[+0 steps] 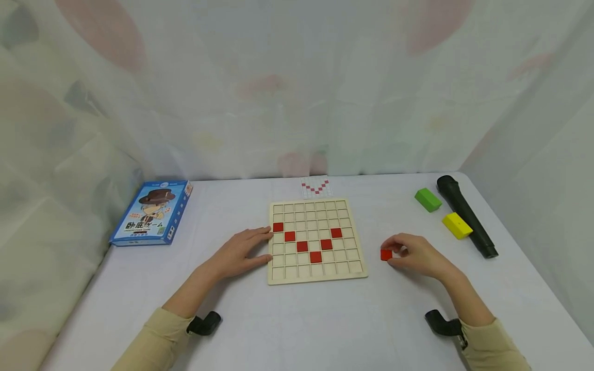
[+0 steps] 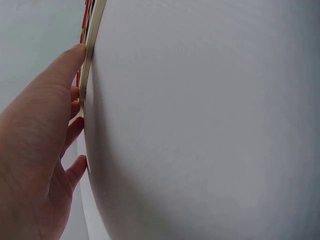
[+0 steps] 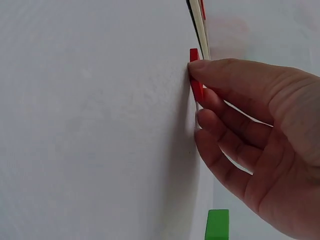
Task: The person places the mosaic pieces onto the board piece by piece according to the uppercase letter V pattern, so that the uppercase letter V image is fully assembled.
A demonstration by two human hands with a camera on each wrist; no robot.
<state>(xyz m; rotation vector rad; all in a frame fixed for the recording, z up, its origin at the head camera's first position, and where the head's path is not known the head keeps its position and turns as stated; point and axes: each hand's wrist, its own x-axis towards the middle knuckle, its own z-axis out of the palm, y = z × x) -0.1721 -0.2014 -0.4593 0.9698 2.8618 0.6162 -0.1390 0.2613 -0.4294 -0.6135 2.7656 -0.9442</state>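
Observation:
In the head view a pale wooden grid board (image 1: 344,268) lies flat on the table, with several red square tiles (image 1: 302,246) set in its cells in a V shape. Along the board's left edge my left hand (image 1: 238,253) rests, fingers and thumb extended, their tips at the rim. My right hand (image 1: 414,253) is to the right of the board and pinches a small red tile (image 3: 195,85) between thumb and fingers, low over the white cloth. Behind the board lies a small card (image 1: 316,187) printed with a red V pattern on a grid.
A blue game box (image 1: 149,212) sits at the back left. On the right are a green block (image 1: 428,200), a yellow block (image 1: 457,225) and a black microphone (image 1: 466,215). Patterned curtains hang behind and beside the white table (image 1: 297,324).

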